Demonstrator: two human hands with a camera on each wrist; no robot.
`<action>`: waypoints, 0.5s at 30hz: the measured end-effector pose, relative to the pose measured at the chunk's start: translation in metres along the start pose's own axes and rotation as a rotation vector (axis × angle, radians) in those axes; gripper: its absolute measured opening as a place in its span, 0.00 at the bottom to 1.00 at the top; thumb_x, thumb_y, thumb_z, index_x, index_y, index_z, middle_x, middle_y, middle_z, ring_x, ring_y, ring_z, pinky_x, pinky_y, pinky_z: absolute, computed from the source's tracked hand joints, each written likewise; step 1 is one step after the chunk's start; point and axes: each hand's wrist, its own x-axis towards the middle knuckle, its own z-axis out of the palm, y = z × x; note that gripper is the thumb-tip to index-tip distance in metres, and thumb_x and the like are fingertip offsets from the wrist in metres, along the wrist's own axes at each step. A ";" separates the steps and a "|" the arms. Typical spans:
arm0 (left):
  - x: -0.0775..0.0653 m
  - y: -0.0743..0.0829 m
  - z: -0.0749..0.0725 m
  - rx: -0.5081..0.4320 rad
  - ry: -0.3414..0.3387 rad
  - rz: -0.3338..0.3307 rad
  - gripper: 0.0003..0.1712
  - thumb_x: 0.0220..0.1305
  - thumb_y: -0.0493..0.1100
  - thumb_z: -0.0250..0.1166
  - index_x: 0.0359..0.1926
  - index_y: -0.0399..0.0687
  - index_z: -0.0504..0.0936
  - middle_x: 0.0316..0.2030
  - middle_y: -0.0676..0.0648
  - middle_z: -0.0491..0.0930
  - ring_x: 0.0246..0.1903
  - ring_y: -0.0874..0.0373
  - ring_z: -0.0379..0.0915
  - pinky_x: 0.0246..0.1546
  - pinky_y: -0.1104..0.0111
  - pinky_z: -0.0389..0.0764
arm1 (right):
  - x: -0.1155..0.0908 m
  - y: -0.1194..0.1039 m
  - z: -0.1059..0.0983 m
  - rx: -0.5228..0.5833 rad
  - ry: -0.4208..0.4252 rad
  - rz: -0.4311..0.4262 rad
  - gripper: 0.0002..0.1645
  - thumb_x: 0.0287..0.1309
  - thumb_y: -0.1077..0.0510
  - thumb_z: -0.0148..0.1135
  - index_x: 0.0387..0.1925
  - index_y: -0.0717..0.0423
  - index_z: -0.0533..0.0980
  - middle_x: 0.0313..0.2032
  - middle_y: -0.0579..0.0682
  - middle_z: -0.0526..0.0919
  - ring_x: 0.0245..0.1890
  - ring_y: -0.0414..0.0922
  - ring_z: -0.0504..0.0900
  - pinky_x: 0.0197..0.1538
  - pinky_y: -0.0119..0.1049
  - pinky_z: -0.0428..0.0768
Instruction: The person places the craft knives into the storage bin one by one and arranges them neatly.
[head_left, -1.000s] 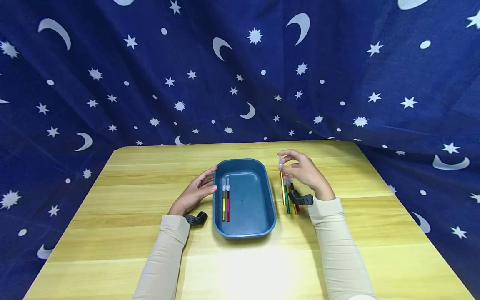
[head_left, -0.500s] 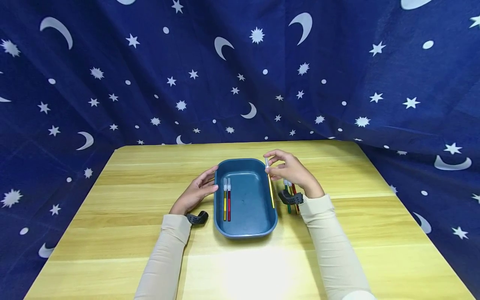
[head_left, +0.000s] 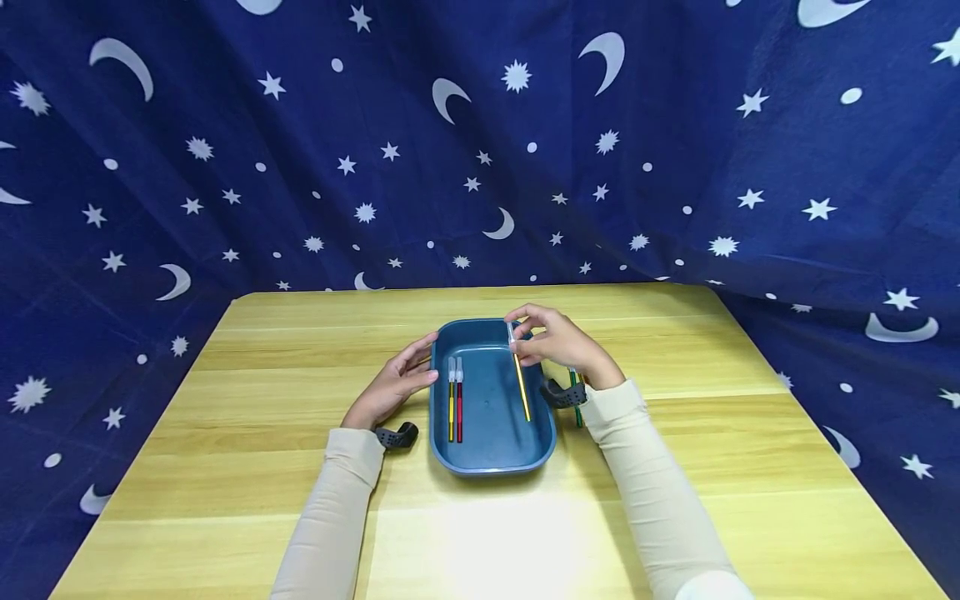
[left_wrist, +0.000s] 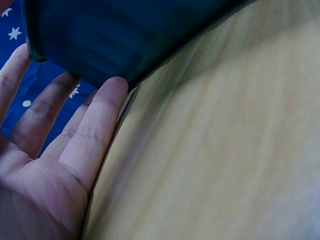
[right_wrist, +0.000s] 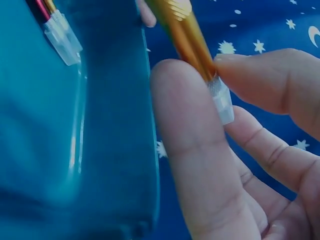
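In the head view my right hand (head_left: 558,343) pinches a gold craft knife (head_left: 522,387) near its clear cap, over the right part of the blue tray (head_left: 491,467). The right wrist view shows the gold handle (right_wrist: 190,45) between thumb and finger, the translucent cap (right_wrist: 225,105) pointing down. Inside the tray, a yellow craft knife (head_left: 451,408) and a red craft knife (head_left: 460,408) lie side by side at the left. My left hand (head_left: 393,383) rests against the tray's left side, fingers extended; in the left wrist view its fingertips (left_wrist: 114,89) touch the tray wall.
Right of the tray, a green craft knife (head_left: 577,408) lies on the wooden table (head_left: 225,467), with others mostly hidden behind my right wrist and its black strap (head_left: 564,393). A dark blue curtain (head_left: 405,100) with moons and stars hangs behind the table.
My right hand has carried the gold craft knife left from beside the pile on the table, across the tray's right rim, to above the tray. The left hand stays at the tray's side.
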 end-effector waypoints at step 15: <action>0.001 -0.001 0.000 -0.004 0.015 -0.014 0.43 0.80 0.30 0.59 0.88 0.45 0.52 0.83 0.34 0.54 0.80 0.34 0.54 0.71 0.63 0.75 | 0.016 -0.003 0.020 -0.018 -0.039 0.114 0.26 0.70 0.73 0.64 0.67 0.73 0.71 0.44 0.60 0.80 0.32 0.44 0.89 0.50 0.56 0.90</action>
